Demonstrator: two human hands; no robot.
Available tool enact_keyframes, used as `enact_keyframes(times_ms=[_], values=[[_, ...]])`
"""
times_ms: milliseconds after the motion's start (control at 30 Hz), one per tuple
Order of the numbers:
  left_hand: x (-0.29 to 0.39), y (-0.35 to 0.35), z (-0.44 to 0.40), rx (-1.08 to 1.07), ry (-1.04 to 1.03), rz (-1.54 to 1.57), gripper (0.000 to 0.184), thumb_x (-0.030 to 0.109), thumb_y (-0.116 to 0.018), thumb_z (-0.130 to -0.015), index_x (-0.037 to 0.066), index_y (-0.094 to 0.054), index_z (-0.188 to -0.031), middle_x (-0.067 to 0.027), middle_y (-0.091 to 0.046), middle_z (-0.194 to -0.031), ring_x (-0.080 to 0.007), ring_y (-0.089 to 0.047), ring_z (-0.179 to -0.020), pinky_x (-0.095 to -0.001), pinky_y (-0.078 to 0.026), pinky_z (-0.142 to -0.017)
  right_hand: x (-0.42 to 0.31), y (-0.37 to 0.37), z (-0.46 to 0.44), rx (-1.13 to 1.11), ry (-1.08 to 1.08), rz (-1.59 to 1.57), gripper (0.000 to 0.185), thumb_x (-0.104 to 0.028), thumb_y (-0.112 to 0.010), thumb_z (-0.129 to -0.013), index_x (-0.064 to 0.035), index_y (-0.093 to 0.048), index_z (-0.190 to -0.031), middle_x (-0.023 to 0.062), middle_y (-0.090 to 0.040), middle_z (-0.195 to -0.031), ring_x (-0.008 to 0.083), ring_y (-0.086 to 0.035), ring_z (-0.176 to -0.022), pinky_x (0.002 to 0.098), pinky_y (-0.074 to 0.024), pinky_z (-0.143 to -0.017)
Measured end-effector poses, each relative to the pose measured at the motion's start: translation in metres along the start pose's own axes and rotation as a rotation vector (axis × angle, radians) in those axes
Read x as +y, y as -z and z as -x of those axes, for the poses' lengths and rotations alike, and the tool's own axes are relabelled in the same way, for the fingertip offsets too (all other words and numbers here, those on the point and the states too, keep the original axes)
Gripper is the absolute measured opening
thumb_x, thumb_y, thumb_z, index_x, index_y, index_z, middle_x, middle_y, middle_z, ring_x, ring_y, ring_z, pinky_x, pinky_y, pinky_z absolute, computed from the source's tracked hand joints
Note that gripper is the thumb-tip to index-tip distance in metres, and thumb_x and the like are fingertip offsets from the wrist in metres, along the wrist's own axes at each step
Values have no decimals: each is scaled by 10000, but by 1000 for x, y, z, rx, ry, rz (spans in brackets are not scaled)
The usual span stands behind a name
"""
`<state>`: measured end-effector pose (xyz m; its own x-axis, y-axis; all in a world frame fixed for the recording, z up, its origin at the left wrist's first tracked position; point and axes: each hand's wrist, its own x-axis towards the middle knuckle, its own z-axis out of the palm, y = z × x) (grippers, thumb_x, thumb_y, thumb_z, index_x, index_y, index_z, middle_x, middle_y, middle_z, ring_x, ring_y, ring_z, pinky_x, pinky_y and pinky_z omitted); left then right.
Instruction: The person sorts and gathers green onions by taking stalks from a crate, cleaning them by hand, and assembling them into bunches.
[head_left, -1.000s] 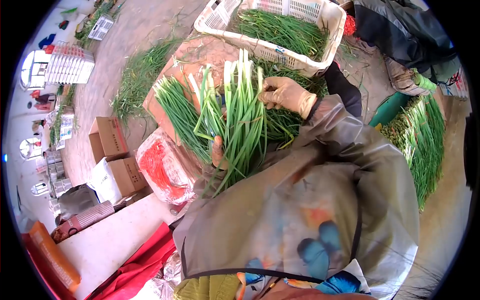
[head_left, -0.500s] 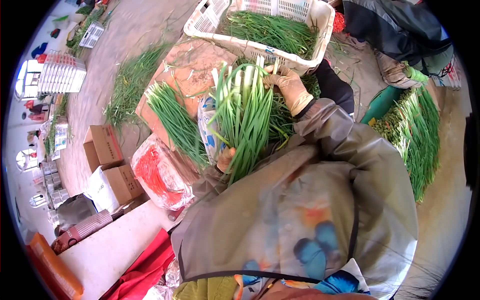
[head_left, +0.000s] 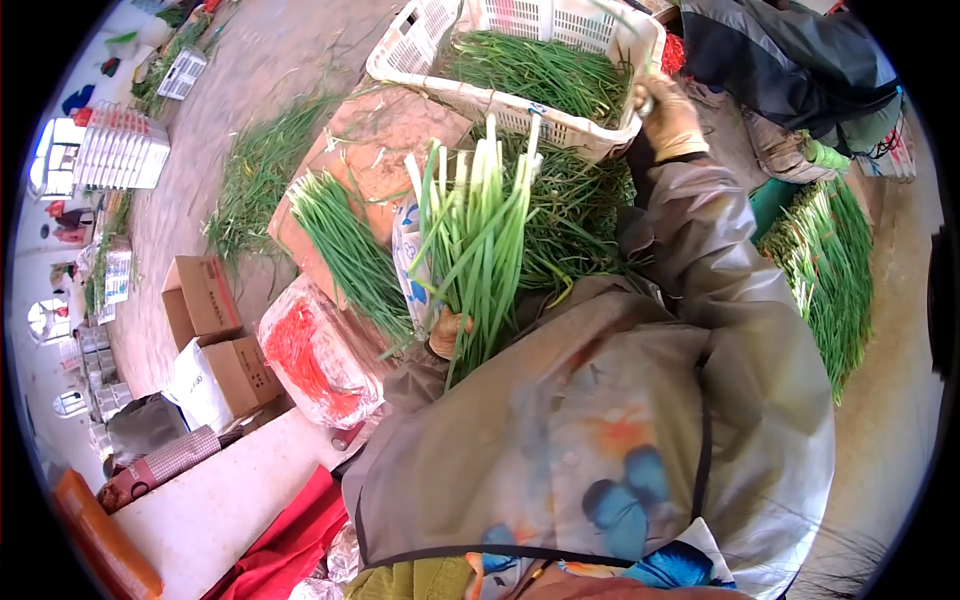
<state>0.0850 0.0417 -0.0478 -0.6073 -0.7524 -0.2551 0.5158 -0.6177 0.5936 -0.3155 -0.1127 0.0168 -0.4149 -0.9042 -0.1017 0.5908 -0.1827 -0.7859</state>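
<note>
My left hand (head_left: 446, 334), in a tan glove and partly hidden by leaves, is closed around the lower part of a bunch of garlic chives (head_left: 487, 225). Their white stem ends point up, away from my body. My gloved right hand (head_left: 668, 115) is away from the bunch, by the near right corner of a white plastic crate (head_left: 575, 128). Its fingers are curled and smeared by motion; a faint pale green streak shows above them, and what they hold is unclear. Beside the held bunch, a second pile of chives (head_left: 350, 245) lies on a brick-coloured board (head_left: 385, 125).
Long chives (head_left: 535, 70) lie in the crate. Loose leaves (head_left: 575, 205) are heaped below it, and more scraps (head_left: 260, 165) litter the floor. Red ties (head_left: 310, 350) lie on a wrapped block at left. Tied chives (head_left: 835, 290) stand at right, near another person's dark clothing (head_left: 790, 60).
My right hand has left the stem ends and swung right and away to the crate's corner. The bunch stays in my left hand, its stems now looking thinner in number.
</note>
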Motion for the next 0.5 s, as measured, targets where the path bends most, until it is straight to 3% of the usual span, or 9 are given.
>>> enact_keyframes(times_ms=[67,133,167,200,233,267,333,400,500], values=[[1,4,3,5,-11,35,665,153,-767,-637,5,-450,-1202,-115,-569,-1086,-224,-572,-951,-348,-491,-785,-2,25,-7,-95,60,165,99,-41,-586,-807,3,-596,-896,105,-622,-780,169,-575,-646,248,-476,-600],[2,5,3,2,-12,63,666,153,-764,-639,6,-447,-1205,-117,-568,-1087,-227,-573,-946,-349,-492,-781,11,32,8,-405,66,989,135,-139,-608,-806,-24,-620,-876,98,-633,-790,172,-583,-708,272,-468,-671],[2,6,4,2,-14,71,666,153,-763,-640,6,-445,-1207,-118,-567,-1088,-228,-573,-943,-350,-493,-778,9,13,30,-597,3,1650,226,-234,-636,-779,-43,-629,-898,90,-638,-812,170,-585,-760,303,-456,-724],[2,6,4,1,-13,77,667,153,-762,-641,7,-444,-1208,-119,-566,-1088,-229,-574,-941,-351,-494,-776,14,5,47,-712,-59,1474,304,-291,-649,-759,-38,-635,-927,87,-636,-824,174,-585,-761,325,-450,-727],[1,5,3,1,-13,84,667,153,-761,-642,8,-442,-1210,-120,-566,-1088,-230,-574,-938,-352,-495,-774,26,-4,56,-634,57,1293,319,-155,-641,-783,-71,-584,-1085,28,-614,-799,123,-550,-687,246,-451,-661],[0,4,3,-3,-12,94,668,153,-760,-643,8,-440,-1211,-121,-565,-1089,-231,-575,-936,-353,-495,-772,13,-38,73,-577,-220,1051,388,-154,-639,-791,-111,-539,-1163,21,-579,-745,84,-498,-603,214,-427,-574],[-2,3,3,-1,-10,104,669,153,-757,-645,9,-437,-1214,-122,-564,-1089,-233,-576,-931,-354,-497,-768,17,-69,89,-698,-183,1036,463,-154,-640,-794,-143,-482,-1228,4,-542,-696,68,-463,-578,207,-405,-520],[-3,2,2,-7,-5,119,669,153,-755,-648,10,-434,-1217,-124,-562,-1090,-235,-577,-926,-356,-498,-764,39,-78,94,-775,-175,1037,374,-174,-641,-799,-123,-536,-1154,5,-550,-693,63,-467,-547,200,-406,-490],[-2,1,3,-11,-3,122,671,153,-751,-651,12,-429,-1222,-127,-560,-1091,-238,-578,-919,-358,-501,-758,28,-77,60,-482,-270,652,148,-186,-581,-851,-72,-612,-940,3,-573,-666,46,-459,-468,188,-395,-405]])
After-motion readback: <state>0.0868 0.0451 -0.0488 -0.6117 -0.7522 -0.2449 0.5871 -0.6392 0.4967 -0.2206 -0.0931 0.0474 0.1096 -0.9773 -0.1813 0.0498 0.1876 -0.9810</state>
